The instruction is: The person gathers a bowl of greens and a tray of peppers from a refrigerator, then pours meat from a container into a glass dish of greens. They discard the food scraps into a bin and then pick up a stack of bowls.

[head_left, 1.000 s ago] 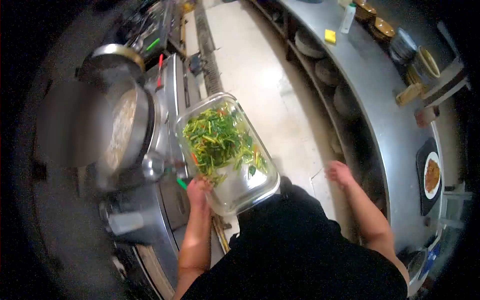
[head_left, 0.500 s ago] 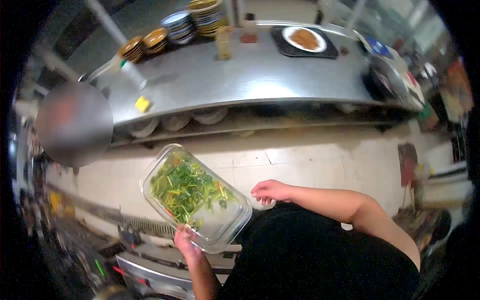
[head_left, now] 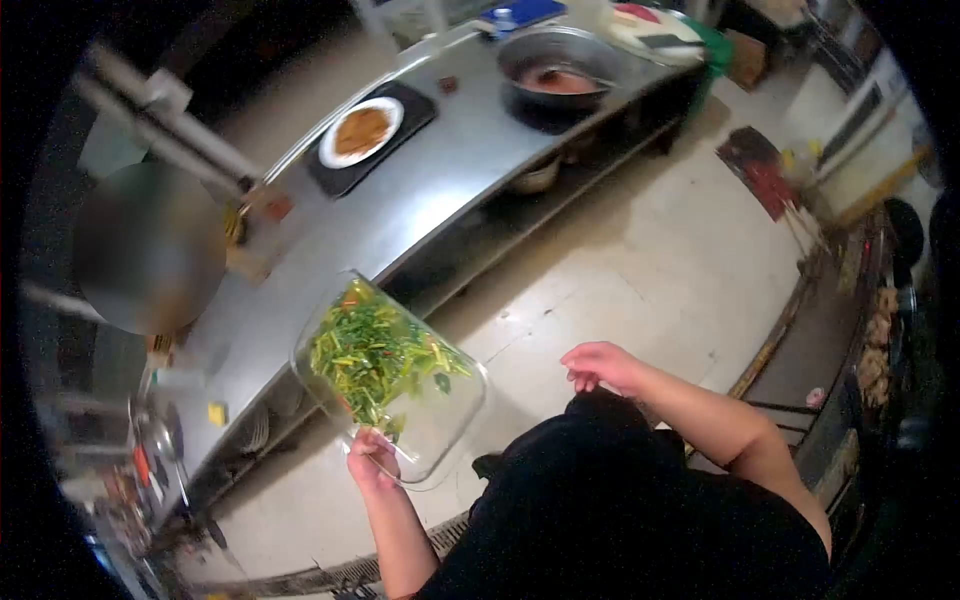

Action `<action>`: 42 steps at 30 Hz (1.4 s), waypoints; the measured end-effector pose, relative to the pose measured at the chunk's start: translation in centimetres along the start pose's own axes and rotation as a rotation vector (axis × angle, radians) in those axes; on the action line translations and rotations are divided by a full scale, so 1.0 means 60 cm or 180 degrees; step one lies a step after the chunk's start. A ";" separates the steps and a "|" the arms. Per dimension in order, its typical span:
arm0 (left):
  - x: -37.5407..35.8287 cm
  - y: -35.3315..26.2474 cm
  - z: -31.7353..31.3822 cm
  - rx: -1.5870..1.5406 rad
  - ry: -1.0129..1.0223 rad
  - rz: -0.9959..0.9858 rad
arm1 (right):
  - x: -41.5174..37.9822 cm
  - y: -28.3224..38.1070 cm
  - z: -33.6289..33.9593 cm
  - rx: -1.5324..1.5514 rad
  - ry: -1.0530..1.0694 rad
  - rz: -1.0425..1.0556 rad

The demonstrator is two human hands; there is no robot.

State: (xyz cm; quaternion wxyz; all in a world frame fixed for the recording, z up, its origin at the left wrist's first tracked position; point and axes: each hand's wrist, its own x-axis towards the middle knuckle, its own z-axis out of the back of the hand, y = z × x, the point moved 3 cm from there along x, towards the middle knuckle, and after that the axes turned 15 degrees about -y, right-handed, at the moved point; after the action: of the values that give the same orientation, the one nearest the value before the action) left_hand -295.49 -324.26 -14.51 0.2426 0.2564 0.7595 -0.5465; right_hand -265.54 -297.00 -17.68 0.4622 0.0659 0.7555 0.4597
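Note:
My left hand (head_left: 373, 462) grips the near edge of a clear rectangular glass dish (head_left: 432, 432). Chopped leafy greens (head_left: 368, 348) with a few red bits fill most of it, while the end toward me shows bare glass. The dish hangs over the floor, close to the counter's front. To its right, my right hand (head_left: 603, 366) is in the air in front of my body, apart from the dish. Its fingers are loosely bent and hold nothing.
A steel counter (head_left: 405, 215) with a lower shelf runs across the view. On it are a white plate (head_left: 328, 150) of brown food on a black tray (head_left: 345, 182), a large dark pan (head_left: 520, 85) and a yellow block (head_left: 217, 413). A dark red board (head_left: 752, 165) stands farther right.
My view has turned to the right, so the plate has shifted left and the pan shows more fully. The dish stays in my left hand; my right hand sits slightly farther from it.

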 end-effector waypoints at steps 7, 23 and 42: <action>-0.098 -0.078 -0.029 0.0351 0.0471 0.0263 | -0.261 0.006 0.115 0.0606 -0.1063 -0.0070; -0.067 -0.078 -0.020 0.0498 0.1860 0.0245 | -0.452 -0.029 0.171 0.1183 -0.2380 0.0749; -0.325 0.012 -0.069 -0.1243 -0.1281 0.0170 | 0.203 0.524 0.873 -0.0478 -0.3242 0.1135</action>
State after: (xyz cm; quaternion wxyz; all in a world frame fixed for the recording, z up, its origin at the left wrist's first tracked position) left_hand -280.72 -322.50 -1.20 0.4476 0.1110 0.7799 -0.4231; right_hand -242.89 -239.53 -9.57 0.6881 0.3741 0.3782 0.4936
